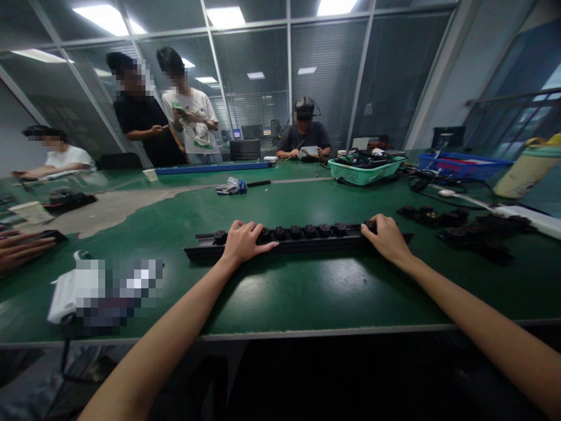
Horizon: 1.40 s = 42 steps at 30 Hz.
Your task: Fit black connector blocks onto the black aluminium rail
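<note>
My left hand [243, 242] and right hand [385, 238] lay across the long black strip [307, 242], neither clearly gripping, on the near green bench [333, 280]. It looked stiff and fairly heavy, best held at both ends.

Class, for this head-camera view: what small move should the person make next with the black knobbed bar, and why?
Probably lift the black knobbed bar evenly, because the left hand and right hand rest on it near each end, and it lies flat on the green table.
</note>
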Each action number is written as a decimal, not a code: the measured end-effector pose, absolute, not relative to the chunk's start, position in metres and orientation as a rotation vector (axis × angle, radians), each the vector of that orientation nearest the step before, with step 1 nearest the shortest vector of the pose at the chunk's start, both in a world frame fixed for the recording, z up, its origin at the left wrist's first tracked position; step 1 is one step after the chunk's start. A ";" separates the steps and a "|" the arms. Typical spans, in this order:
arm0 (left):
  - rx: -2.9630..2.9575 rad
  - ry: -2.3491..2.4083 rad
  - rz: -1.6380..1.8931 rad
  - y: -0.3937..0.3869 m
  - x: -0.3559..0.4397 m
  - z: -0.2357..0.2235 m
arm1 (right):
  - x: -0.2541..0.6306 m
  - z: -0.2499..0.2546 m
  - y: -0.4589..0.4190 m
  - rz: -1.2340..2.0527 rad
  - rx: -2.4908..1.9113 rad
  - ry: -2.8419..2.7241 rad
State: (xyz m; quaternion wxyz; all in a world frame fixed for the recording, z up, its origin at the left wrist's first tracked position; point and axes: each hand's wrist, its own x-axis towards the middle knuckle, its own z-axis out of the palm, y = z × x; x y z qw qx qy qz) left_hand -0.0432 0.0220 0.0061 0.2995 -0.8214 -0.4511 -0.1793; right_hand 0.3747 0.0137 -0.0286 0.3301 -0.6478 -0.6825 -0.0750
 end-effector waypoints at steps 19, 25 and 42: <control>-2.209 -1.211 -0.495 0.021 -0.043 0.007 | 0.381 -0.028 0.013 -0.336 -1.832 -1.778; -2.213 -1.212 -0.519 0.022 -0.043 0.006 | 0.383 -0.028 0.013 -0.347 -1.828 -1.787; -2.193 -1.198 -0.498 0.022 -0.043 0.006 | 0.385 -0.026 0.012 -0.363 -1.854 -1.751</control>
